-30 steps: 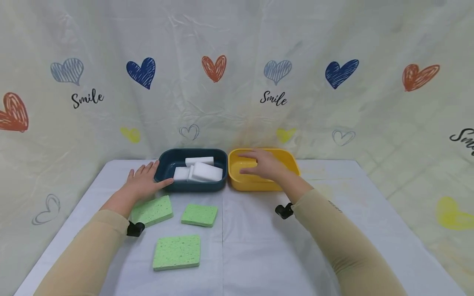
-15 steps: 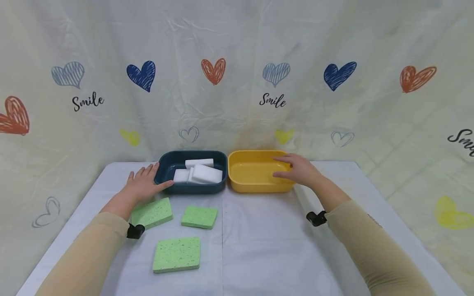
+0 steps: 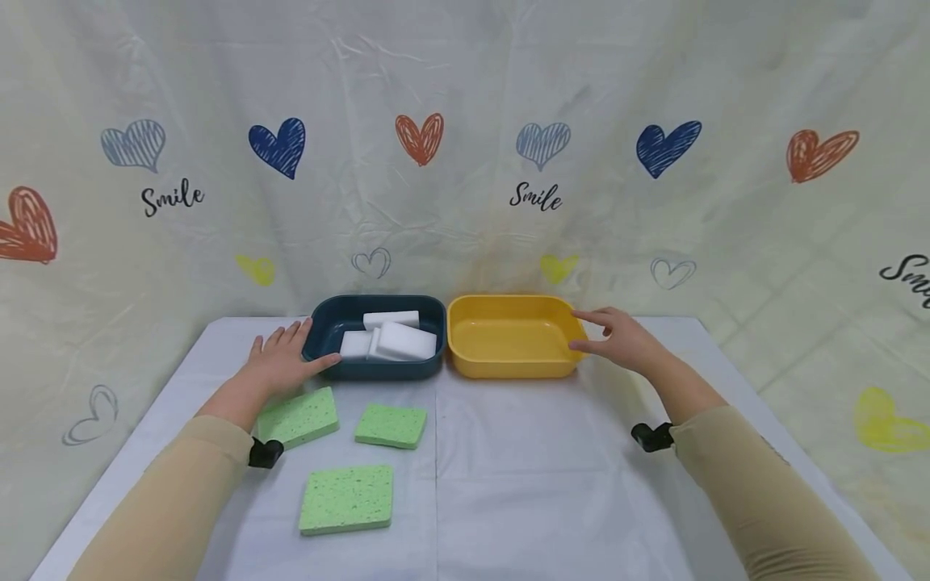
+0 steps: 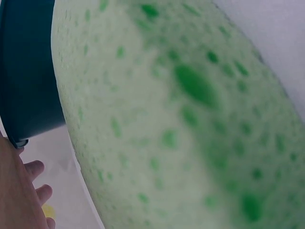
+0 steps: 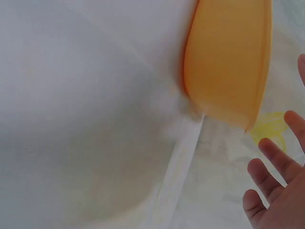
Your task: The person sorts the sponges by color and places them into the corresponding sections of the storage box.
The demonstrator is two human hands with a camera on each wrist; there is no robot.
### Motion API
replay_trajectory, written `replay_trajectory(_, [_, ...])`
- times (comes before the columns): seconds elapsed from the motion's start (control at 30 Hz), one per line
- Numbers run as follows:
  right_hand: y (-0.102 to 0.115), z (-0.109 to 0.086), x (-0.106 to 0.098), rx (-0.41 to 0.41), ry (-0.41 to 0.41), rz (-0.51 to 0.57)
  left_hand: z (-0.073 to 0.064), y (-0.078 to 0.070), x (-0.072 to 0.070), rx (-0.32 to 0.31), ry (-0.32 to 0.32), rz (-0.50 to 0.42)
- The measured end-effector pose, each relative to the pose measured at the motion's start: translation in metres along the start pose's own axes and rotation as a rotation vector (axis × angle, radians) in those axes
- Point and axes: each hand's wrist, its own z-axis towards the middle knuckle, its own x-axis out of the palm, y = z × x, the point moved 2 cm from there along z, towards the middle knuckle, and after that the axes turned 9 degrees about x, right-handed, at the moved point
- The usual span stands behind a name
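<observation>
My left hand (image 3: 279, 361) lies with spread fingers at the left end of a dark blue plastic tub (image 3: 385, 370), its thumb along the near left corner. Inside that tub are several white sponge blocks (image 3: 407, 341). My right hand (image 3: 621, 339) is at the right end of a yellow plastic tub (image 3: 512, 369), thumb and fingers apart around the rim. In the right wrist view, its fingers (image 5: 274, 155) extend loosely beside the tub wall. A green speckled sponge (image 4: 133, 114) fills most of the left wrist view; in the head view it lies partly under my left wrist.
Two more green sponges lie on the white-covered table (image 3: 508, 484): a small one (image 3: 391, 425) before the blue tub and a larger one (image 3: 346, 500) nearer me. The tubs stand side by side against a patterned curtain (image 3: 465, 218) at the table's back edge.
My right hand has moved right, from over the yellow tub's inside to its right end. My left hand, the tubs and the sponges have stayed in place.
</observation>
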Motion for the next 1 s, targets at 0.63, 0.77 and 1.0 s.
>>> replay_trajectory(0.63, [-0.021, 0.014, 0.033, 0.123, 0.156, 0.125, 0.002, 0.001, 0.002, 0.002, -0.019, -0.008])
replay_trajectory(0.77, [-0.020, 0.014, 0.034, 0.126, 0.165, 0.145, 0.002, 0.003, 0.003, 0.001, -0.020, 0.005])
replay_trajectory(1.0, [-0.018, 0.013, 0.033, 0.120, 0.179, 0.158, 0.003, 0.005, 0.002, 0.003, -0.010, 0.002])
